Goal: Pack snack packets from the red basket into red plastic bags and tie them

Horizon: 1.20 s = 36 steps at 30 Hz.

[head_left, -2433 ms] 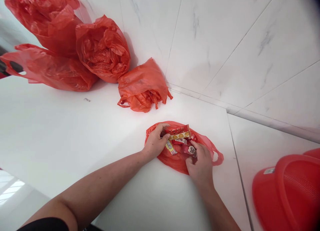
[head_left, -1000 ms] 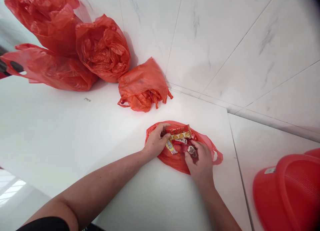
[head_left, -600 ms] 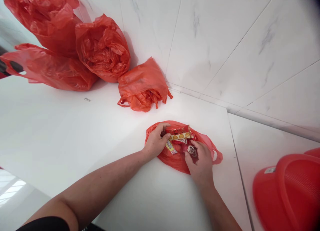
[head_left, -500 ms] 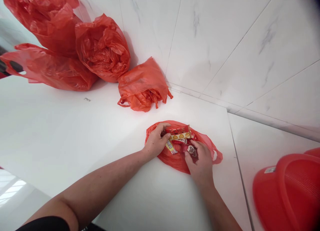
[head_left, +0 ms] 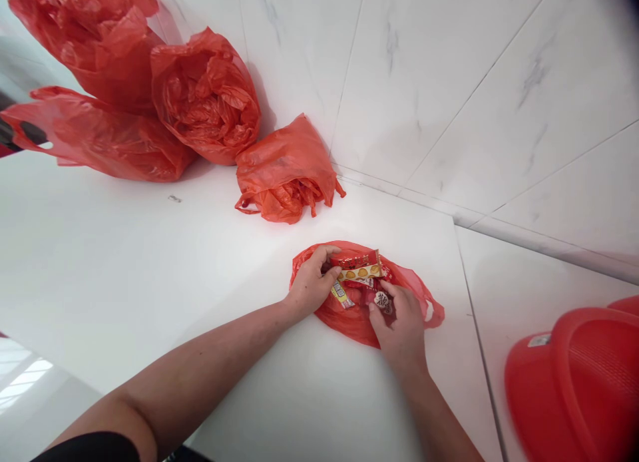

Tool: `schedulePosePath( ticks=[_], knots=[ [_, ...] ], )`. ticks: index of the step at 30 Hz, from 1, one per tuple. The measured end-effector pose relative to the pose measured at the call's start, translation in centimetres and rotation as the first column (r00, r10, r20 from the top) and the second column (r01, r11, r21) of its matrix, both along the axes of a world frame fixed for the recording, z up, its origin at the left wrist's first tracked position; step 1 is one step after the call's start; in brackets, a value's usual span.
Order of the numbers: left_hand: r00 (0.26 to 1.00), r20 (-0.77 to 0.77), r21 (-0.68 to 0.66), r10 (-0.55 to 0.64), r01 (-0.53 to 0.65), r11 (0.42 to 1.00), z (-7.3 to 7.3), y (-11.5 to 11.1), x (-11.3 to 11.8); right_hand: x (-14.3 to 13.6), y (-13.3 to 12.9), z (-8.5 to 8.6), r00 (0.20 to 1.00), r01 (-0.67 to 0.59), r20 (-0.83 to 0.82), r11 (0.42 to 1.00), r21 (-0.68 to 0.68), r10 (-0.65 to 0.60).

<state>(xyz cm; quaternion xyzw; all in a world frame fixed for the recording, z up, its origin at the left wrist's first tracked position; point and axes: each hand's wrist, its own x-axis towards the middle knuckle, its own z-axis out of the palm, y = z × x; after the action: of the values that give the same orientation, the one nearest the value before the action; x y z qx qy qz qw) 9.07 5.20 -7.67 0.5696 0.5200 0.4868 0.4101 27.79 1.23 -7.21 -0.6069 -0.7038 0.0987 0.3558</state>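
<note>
A red plastic bag [head_left: 344,323] lies spread on the white table, with several small wrapped snacks on it. My left hand [head_left: 310,282] has its thumb and fingers closed on the left end of a red and cream snack packet [head_left: 360,265] patterned with yellow rounds. Just below that packet lies a small yellow and white packet [head_left: 343,295]. My right hand [head_left: 403,319] pinches a dark red wrapped snack [head_left: 382,300] with a white round label bearing dark characters. Other red wrappers lie between my hands, partly covered.
Several crumpled red plastic bags stand at the back left, the nearest bag [head_left: 289,169] against the tiled wall [head_left: 439,82]. Red plastic baskets [head_left: 539,382] sit at the right, past a seam in the white table [head_left: 124,249]. A tiny scrap [head_left: 174,198] lies at left.
</note>
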Motion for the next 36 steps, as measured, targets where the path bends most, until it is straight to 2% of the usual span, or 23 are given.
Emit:
schedulePosePath(
  ticks=[10, 17, 24, 36],
  knots=[
    [1.0, 0.003, -0.01, 0.006, -0.006, 1.0, 0.23, -0.01, -0.01, 0.03, -0.02, -0.19, 0.999, -0.033, 0.041, 0.999, -0.03, 0.035],
    [0.999, 0.048, -0.047, -0.004, 0.006, 0.999, 0.55, -0.21, 0.03, 0.05, 0.0, -0.09, 1.0, -0.014, -0.001, 1.0, -0.003, 0.014],
    [0.999, 0.045, -0.047, -0.007, 0.01, 0.999, 0.56, -0.21, -0.02, -0.13, -0.16, 0.26, 0.999, -0.012, -0.035, 1.0, 0.006, 0.012],
    [1.0, 0.009, -0.022, -0.022, 0.022, 1.0, 0.78, -0.14, -0.06, 0.01, -0.02, -0.12, 0.999, -0.035, -0.023, 0.999, 0.002, 0.036]
  ],
)
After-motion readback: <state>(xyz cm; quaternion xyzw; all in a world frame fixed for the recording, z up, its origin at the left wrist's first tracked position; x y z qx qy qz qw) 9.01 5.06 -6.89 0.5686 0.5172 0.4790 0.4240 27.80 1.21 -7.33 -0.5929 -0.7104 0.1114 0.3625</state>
